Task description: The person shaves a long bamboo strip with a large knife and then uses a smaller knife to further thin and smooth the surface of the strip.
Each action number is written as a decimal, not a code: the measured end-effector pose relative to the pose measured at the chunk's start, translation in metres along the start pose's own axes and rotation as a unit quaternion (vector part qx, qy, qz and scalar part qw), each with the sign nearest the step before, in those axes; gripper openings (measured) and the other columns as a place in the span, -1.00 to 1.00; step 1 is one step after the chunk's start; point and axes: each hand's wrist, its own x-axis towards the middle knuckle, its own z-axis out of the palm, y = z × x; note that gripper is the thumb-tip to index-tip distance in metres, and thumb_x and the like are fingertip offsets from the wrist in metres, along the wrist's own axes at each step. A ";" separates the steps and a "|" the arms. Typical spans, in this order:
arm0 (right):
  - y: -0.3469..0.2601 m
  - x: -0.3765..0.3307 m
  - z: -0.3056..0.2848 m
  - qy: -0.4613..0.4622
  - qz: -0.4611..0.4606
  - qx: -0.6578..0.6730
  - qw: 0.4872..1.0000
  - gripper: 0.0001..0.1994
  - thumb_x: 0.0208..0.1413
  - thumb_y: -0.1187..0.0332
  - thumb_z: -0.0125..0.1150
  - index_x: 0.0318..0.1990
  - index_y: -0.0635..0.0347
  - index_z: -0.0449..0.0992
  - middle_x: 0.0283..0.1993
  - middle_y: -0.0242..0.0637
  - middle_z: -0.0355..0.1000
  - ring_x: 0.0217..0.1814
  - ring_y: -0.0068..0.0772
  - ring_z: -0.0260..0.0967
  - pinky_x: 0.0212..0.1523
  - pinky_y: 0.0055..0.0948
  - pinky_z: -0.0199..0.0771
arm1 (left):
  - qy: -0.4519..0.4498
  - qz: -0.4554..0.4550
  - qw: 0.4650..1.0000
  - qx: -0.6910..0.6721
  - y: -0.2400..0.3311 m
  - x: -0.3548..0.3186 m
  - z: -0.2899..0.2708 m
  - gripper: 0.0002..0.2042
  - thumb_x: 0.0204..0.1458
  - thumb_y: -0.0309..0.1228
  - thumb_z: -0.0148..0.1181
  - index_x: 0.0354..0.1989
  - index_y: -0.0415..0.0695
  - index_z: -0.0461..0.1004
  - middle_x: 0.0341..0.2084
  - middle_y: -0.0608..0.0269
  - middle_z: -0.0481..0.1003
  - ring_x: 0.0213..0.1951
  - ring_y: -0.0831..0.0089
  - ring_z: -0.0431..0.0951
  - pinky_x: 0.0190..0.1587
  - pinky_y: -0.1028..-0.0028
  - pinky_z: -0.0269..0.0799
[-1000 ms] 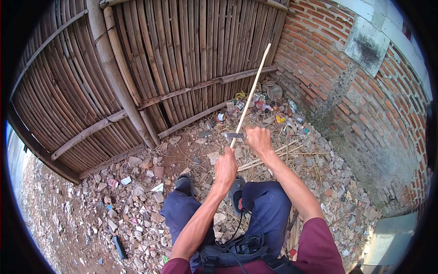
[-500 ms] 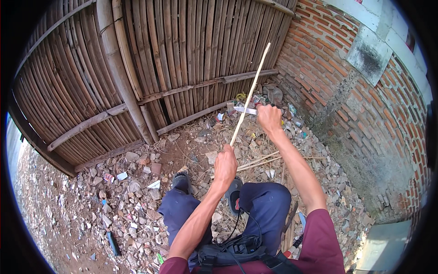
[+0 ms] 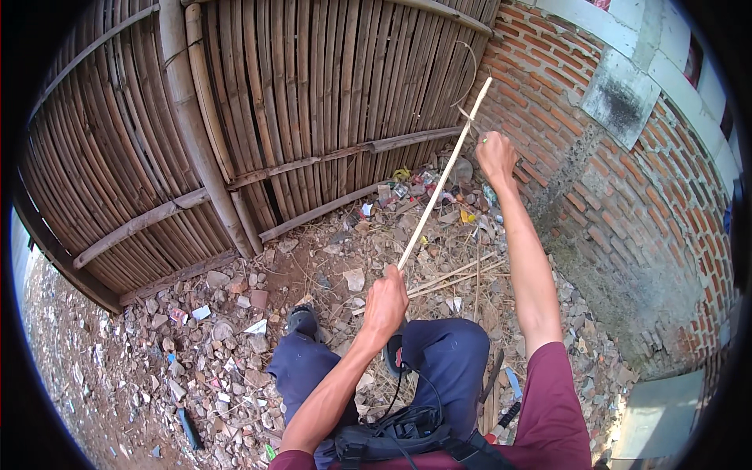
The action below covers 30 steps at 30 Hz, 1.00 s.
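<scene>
A long, pale peeled stick (image 3: 442, 178) slants up and away from me, its near end gripped in my left hand (image 3: 387, 301). My right hand (image 3: 497, 161) is closed round a knife (image 3: 472, 122) just right of the stick's upper part. The blade is seen nearly edge-on, hard to make out, close against the wood. From that spot a thin curled shaving (image 3: 473, 61) rises, loose at its far end. The knife's handle is hidden inside my fist.
A bamboo-slat fence (image 3: 313, 86) stands ahead, meeting a brick wall (image 3: 564, 102) on the right. Stones and litter cover the ground between. Split sticks (image 3: 450, 282) lie before my feet. A dark blue-green object (image 3: 189, 428) lies at lower left, and a grey slab (image 3: 658, 415) at lower right.
My right hand has moved up and away along the stick with the knife, and a curled shaving now shows at its upper part. My left hand keeps its hold.
</scene>
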 end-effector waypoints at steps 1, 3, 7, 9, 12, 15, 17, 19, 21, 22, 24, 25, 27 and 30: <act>-0.001 -0.004 -0.001 0.002 0.034 0.083 0.996 -0.75 0.23 0.27 0.20 -0.21 0.21 0.74 -0.19 0.22 0.64 -0.06 0.36 0.62 -0.05 0.18 0.63 | -0.002 0.003 1.000 -0.016 0.004 0.001 -0.003 -0.75 0.44 -0.38 -0.01 -0.21 -0.35 0.35 -0.60 -0.41 0.49 -0.43 -0.44 0.55 -0.38 -0.22 0.40; -0.002 -0.015 0.010 -0.039 0.085 0.172 0.981 -0.77 0.24 0.28 0.18 -0.22 0.14 0.74 -0.22 0.15 0.66 -0.06 0.29 0.63 -0.02 0.11 0.60 | -0.022 -0.008 0.999 -0.028 0.002 -0.003 -0.005 -0.76 0.43 -0.37 0.00 -0.21 -0.35 0.36 -0.57 -0.42 0.50 -0.40 -0.45 0.55 -0.34 -0.22 0.40; -0.005 -0.030 0.020 -0.079 0.089 0.368 0.922 -0.74 0.17 0.48 0.00 -0.31 0.18 0.70 -0.47 -0.23 0.58 -0.54 -0.40 0.41 -0.44 -0.36 0.39 | -0.020 0.016 0.999 -0.040 -0.005 -0.005 -0.008 -0.77 0.42 -0.38 0.00 -0.20 -0.35 0.37 -0.55 -0.41 0.51 -0.35 -0.43 0.57 -0.28 -0.20 0.41; -0.010 -0.039 0.012 -0.217 0.166 0.579 0.768 -0.66 0.09 0.56 -0.06 -0.17 0.20 0.69 -0.50 -0.39 0.50 -0.65 -0.66 0.13 -0.60 -0.53 0.11 | -0.016 0.019 0.999 -0.033 -0.009 -0.004 -0.011 -0.78 0.42 -0.39 0.00 -0.20 -0.34 0.37 -0.54 -0.41 0.51 -0.34 -0.41 0.57 -0.27 -0.19 0.41; -0.018 -0.049 0.003 -0.258 0.155 0.655 0.693 -0.58 0.18 0.44 -0.07 0.13 0.22 0.60 -0.35 -0.42 0.45 -0.69 -0.77 -0.10 -0.67 -0.62 -0.06 | -0.015 0.020 0.999 -0.029 -0.015 -0.001 -0.013 -0.77 0.41 -0.41 -0.02 -0.20 -0.38 0.40 -0.49 -0.41 0.55 -0.36 -0.43 0.59 -0.27 -0.23 0.45; -0.013 -0.053 -0.005 -0.292 0.131 0.713 0.624 -0.51 0.26 0.28 -0.06 0.28 0.23 0.52 -0.11 -0.32 0.48 -0.69 -0.79 -0.15 -0.68 -0.64 -0.06 | -0.017 0.005 1.000 -0.024 -0.018 0.002 -0.008 -0.76 0.42 -0.40 -0.02 -0.19 -0.39 0.41 -0.47 -0.44 0.55 -0.31 -0.44 0.58 -0.23 -0.23 0.46; -0.020 -0.059 -0.015 -0.297 0.139 0.731 0.598 -0.53 0.33 0.19 -0.02 0.27 0.23 0.54 -0.05 -0.27 0.53 -0.68 -0.80 -0.15 -0.67 -0.67 -0.07 | -0.011 0.011 1.000 -0.022 -0.027 0.004 -0.005 -0.74 0.42 -0.39 -0.02 -0.18 -0.40 0.41 -0.45 -0.45 0.54 -0.26 -0.44 0.58 -0.18 -0.24 0.45; -0.025 -0.064 -0.021 -0.282 0.132 0.719 0.622 -0.54 0.37 0.09 0.12 0.23 0.23 0.56 -0.06 -0.27 0.56 -0.68 -0.83 -0.15 -0.67 -0.68 -0.11 | -0.025 -0.001 1.000 -0.011 -0.032 0.005 -0.003 -0.74 0.41 -0.38 -0.02 -0.17 -0.40 0.42 -0.43 -0.47 0.55 -0.25 -0.45 0.58 -0.17 -0.24 0.45; -0.032 -0.070 -0.030 -0.246 0.125 0.691 0.668 -0.65 0.29 0.18 0.34 0.08 0.22 0.63 -0.18 -0.31 0.63 -0.67 -0.88 -0.02 -0.66 -0.68 -0.10 | -0.038 -0.012 0.999 -0.002 -0.036 0.005 -0.005 -0.74 0.41 -0.38 -0.01 -0.16 -0.39 0.43 -0.41 -0.48 0.55 -0.23 -0.46 0.58 -0.15 -0.24 0.45; -0.031 -0.072 -0.030 -0.245 0.126 0.691 0.669 -0.65 0.29 0.18 0.34 0.08 0.22 0.63 -0.18 -0.31 0.63 -0.67 -0.88 -0.02 -0.66 -0.68 -0.10 | -0.064 -0.029 0.998 0.009 -0.038 0.006 -0.005 -0.74 0.39 -0.35 0.01 -0.14 -0.39 0.44 -0.37 -0.48 0.56 -0.20 -0.45 0.58 -0.11 -0.24 0.46; -0.028 -0.075 -0.031 -0.236 0.116 0.659 0.705 -0.75 0.24 0.26 0.43 -0.04 0.20 0.66 -0.24 -0.36 0.65 -0.66 -0.87 0.06 -0.64 -0.65 -0.08 | -0.090 -0.045 0.995 0.019 -0.042 0.007 -0.008 -0.73 0.38 -0.33 0.04 -0.13 -0.38 0.45 -0.33 -0.49 0.58 -0.17 -0.45 0.59 -0.07 -0.23 0.47; -0.029 -0.079 -0.031 -0.237 0.117 0.660 0.704 -0.75 0.24 0.26 0.43 -0.04 0.20 0.66 -0.24 -0.36 0.65 -0.66 -0.87 0.06 -0.64 -0.65 -0.08 | -0.116 -0.053 0.991 0.034 -0.045 0.007 -0.012 -0.69 0.36 -0.27 0.10 -0.07 -0.37 0.45 -0.29 -0.47 0.59 -0.13 -0.41 0.61 -0.01 -0.20 0.48; -0.030 -0.091 -0.033 -0.213 0.119 0.634 0.734 -0.79 0.25 0.26 0.42 -0.11 0.20 0.67 -0.28 -0.36 0.65 -0.66 -0.86 0.06 -0.65 -0.62 -0.09 | -0.141 -0.062 0.987 0.049 -0.048 0.007 -0.016 -0.63 0.33 -0.21 0.15 -0.02 -0.36 0.45 -0.24 -0.45 0.61 -0.08 -0.37 0.63 0.05 -0.16 0.49; -0.042 -0.115 -0.034 -0.235 0.107 0.603 0.755 -0.78 0.23 0.30 0.44 -0.13 0.29 0.66 -0.30 -0.32 0.66 -0.46 -0.67 0.43 -0.39 -0.56 0.38 | -0.127 -0.071 0.988 0.049 -0.042 0.009 -0.029 -0.30 0.22 -0.01 0.36 0.31 -0.31 0.32 -0.06 -0.30 0.64 0.08 -0.18 0.66 0.20 0.07 0.51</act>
